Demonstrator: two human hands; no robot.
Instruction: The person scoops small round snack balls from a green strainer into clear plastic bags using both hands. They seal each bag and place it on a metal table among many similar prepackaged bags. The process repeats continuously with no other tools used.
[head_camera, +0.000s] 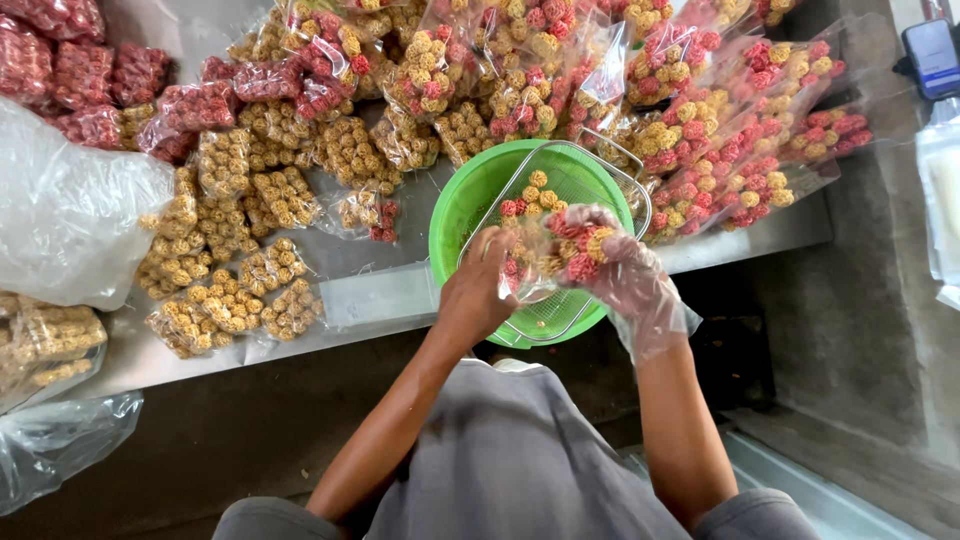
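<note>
Right over the green bowl (455, 205), both hands are busy with one small clear bag (545, 255) of red and yellow snack balls. Left hand (480, 290) is bare and pinches the bag's near side, fingers curled tight on the plastic. Right hand (625, 270) wears a loose see-through glove and is closed around the other side of the same bag, so the bag sits squeezed between the two, held above the bowl rather than lying in it.

Inside the bowl there's a wire mesh basket (590, 185) with a few loose red and yellow balls (530, 195) left on the mesh.

The bowl stands at the near edge of a metal table (380, 295). Behind it, filled bags of mixed red and yellow balls (700, 110) are piled up toward the right. Left of the bowl there's a heap of bags with only yellow balls (250, 250), and bags of all-red ones (80, 80) sit in the far left corner. A big crumpled clear plastic sheet (65, 210) lies on the left edge of the table. A dark phone (932, 55) rests on the ledge at the far right
</note>
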